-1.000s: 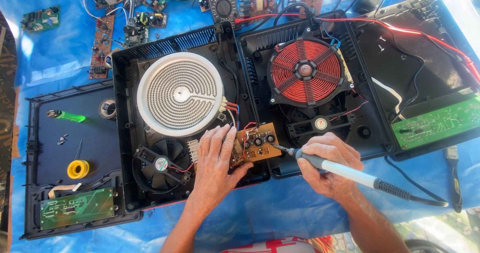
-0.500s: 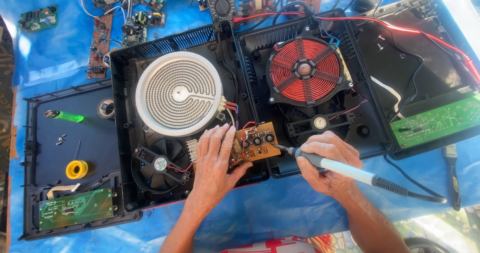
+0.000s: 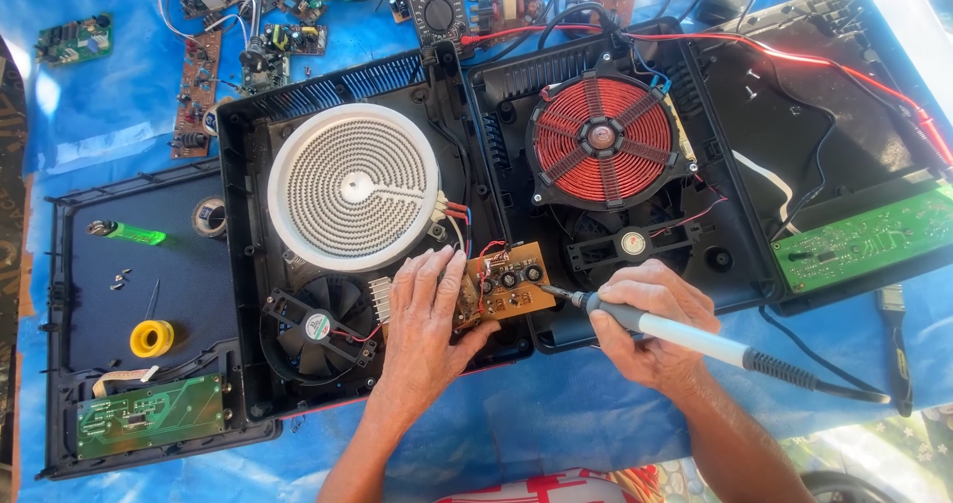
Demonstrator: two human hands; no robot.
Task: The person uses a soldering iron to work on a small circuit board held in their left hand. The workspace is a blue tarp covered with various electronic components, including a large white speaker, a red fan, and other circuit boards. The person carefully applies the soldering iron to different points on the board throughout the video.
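The left hand (image 3: 429, 316) covers the left part of the small brown circuit board (image 3: 504, 284), so that end and whatever sits beneath the palm cannot be seen. The tip of the soldering iron (image 3: 685, 336) is too fine to tell whether it actually touches the board's right edge or stops just beside it. The iron's cord runs off toward the right, and both forearms are cut off at the bottom edge.

The board is small, roughly rectangular and orange-brown, carrying a row of dark round components and red wires at its top edge. It lies at the front of the open black cooktop housing (image 3: 248, 165), between the white coiled radiant heating element (image 3: 353, 187) and the red induction coil (image 3: 603, 140), just right of the black cooling fan (image 3: 313, 326).

The left hand lies flat, fingers stretched and slightly spread over the board's left end and the metal heat sink, thumb tucked under the board's lower edge. The right hand (image 3: 650, 319) is curled around the iron's blue-grey handle, fingers closed together on it like holding a pen, tip pointing left toward the board.
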